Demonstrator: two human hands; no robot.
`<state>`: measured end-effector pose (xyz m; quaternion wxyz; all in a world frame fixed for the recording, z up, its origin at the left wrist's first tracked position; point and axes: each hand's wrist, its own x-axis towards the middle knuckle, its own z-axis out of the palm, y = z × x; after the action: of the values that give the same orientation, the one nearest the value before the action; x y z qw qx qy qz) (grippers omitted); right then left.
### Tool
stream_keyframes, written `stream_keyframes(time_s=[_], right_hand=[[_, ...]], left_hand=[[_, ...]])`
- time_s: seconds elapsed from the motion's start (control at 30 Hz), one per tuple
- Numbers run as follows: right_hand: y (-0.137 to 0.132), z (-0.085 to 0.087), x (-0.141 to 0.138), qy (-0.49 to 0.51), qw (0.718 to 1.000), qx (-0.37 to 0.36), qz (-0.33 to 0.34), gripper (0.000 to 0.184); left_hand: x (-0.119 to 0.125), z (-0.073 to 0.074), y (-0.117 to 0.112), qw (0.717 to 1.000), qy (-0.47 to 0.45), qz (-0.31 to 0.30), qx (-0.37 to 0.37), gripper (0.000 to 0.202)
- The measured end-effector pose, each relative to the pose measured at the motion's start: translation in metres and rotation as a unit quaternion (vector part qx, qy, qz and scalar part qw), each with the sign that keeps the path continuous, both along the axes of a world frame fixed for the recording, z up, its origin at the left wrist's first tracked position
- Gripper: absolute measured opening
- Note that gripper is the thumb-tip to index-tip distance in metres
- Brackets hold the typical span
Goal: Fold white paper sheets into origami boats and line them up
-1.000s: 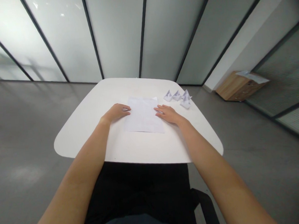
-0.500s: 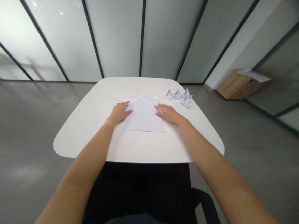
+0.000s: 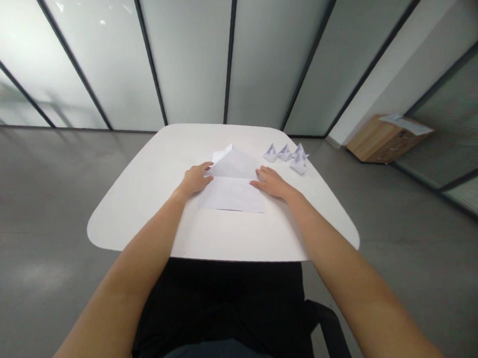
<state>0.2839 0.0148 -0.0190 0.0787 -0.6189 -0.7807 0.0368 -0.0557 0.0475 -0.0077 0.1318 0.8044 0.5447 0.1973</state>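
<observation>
A white paper sheet (image 3: 231, 195) lies in the middle of the white table (image 3: 127, 219). Its lower part is flat, and its far part rises in a triangular, folded peak. My left hand (image 3: 196, 180) is at the sheet's left edge, fingertips on the paper. My right hand (image 3: 271, 183) mirrors it at the right edge, fingers curled slightly over the paper. Several small folded paper boats (image 3: 285, 154) stand in a row to the right of the sheet, near the table's far right edge.
The rounded table edge runs close in front of my body. A wooden box (image 3: 384, 144) with paper on top stands on the grey floor at right. Frosted glass panels with dark frames stand beyond the table. A black chair back shows below the table.
The far part of the sheet has lifted and folded into a triangular peak. Both hands have shifted slightly toward the far side of the table, staying at the sheet's edges.
</observation>
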Motion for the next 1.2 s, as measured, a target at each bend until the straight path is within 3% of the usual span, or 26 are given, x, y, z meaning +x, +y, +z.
stream_keyframes(time_s=[0.13, 0.27, 0.5, 0.87, 1.2], right_hand=[[-0.002, 0.004, 0.000, 0.013, 1.000, 0.015, 0.024, 0.059], [-0.005, 0.006, 0.003, 0.101, 0.993, 0.042, 0.038, 0.046], [-0.002, 0.001, 0.006, 0.265, 0.961, 0.070, -0.028, 0.020], [0.000, 0.002, 0.002, 0.426, 0.903, 0.043, -0.021, 0.022], [-0.004, 0.004, -0.008, 0.570, 0.820, -0.014, -0.046, 0.019]], left_hand=[[0.004, -0.003, 0.001, 0.999, -0.036, -0.013, 0.003, 0.067], [0.005, -0.005, 0.002, 0.999, -0.035, -0.006, 0.008, 0.070], [0.007, -0.002, 0.003, 1.000, 0.018, -0.001, 0.010, 0.064], [0.006, -0.004, 0.004, 0.995, 0.097, 0.019, 0.009, 0.059], [0.002, -0.006, 0.012, 0.999, 0.035, 0.013, 0.009, 0.050]])
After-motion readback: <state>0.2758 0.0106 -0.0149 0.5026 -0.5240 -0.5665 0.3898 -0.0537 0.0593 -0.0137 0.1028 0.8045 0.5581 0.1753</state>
